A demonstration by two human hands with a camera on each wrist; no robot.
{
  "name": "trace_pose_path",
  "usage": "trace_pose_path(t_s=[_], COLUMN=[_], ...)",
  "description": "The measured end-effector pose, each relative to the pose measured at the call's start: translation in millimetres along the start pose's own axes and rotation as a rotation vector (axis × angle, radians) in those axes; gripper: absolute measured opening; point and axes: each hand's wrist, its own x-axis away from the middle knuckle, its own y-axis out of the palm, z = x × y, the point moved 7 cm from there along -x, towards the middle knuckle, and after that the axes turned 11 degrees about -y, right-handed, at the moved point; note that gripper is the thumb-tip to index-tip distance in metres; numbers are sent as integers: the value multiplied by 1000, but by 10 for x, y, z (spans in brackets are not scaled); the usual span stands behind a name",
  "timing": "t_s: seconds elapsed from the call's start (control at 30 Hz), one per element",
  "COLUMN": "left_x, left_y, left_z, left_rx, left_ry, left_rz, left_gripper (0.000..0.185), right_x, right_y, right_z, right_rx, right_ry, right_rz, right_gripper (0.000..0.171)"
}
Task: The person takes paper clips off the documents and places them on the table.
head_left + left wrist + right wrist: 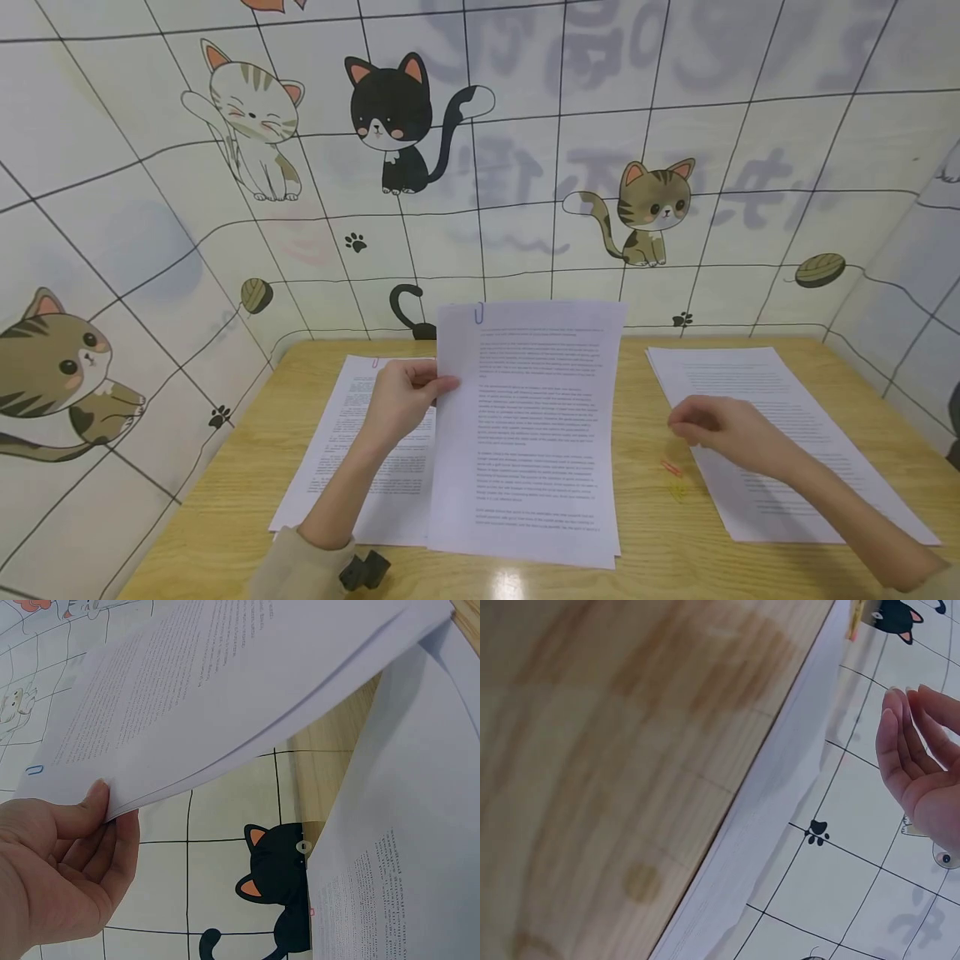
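Note:
My left hand [401, 404] pinches the left edge of a sheaf of printed sheets [528, 433], thumb in front, and holds it upright above the table. A blue-purple paper clip [479, 313] sits on the sheaf's top edge near its left corner. In the left wrist view, the sheets [172, 712] bow and part slightly along the edge. My right hand [727, 429], its fingers loosely bent and holding nothing, hovers by the left edge of the right-hand paper stack [795, 450]. Its fingertips come close together in the right wrist view.
A printed stack [367, 450] with a red paper clip [376, 362] lies at left, partly behind the raised sheaf. Loose red [672, 468] and yellow paper clips [678, 489] lie on the wooden table [645, 533]. A cat-patterned wall [517, 242] stands behind.

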Motion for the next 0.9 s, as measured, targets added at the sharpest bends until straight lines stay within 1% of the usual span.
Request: trace_pose_path(t_s=[0.13,0.3,0.47,0.7,0.9], left_x=[0,-6,-12,-2,6], left_y=[1,1,1,3,16], left_z=[-9,-10,-4,-21,-3], left_rx=[1,2,-5,-18,-27], left_ry=[-8,7,21,13,28], left_rz=[3,1,0,4,12], left_gripper=[15,14,14,15,15], right_x=[-34,-72,-102,-151,-220], right_y=[-57,-132,-188,-252,-309], right_z=[-61,-165,-227,-302,-397], right_rx=[-13,-1,-7,-8,-42], right_ry=[9,-15,2,24,-4], right_rz=[40,102,140,193,246], right_gripper=[10,9,12,16,17])
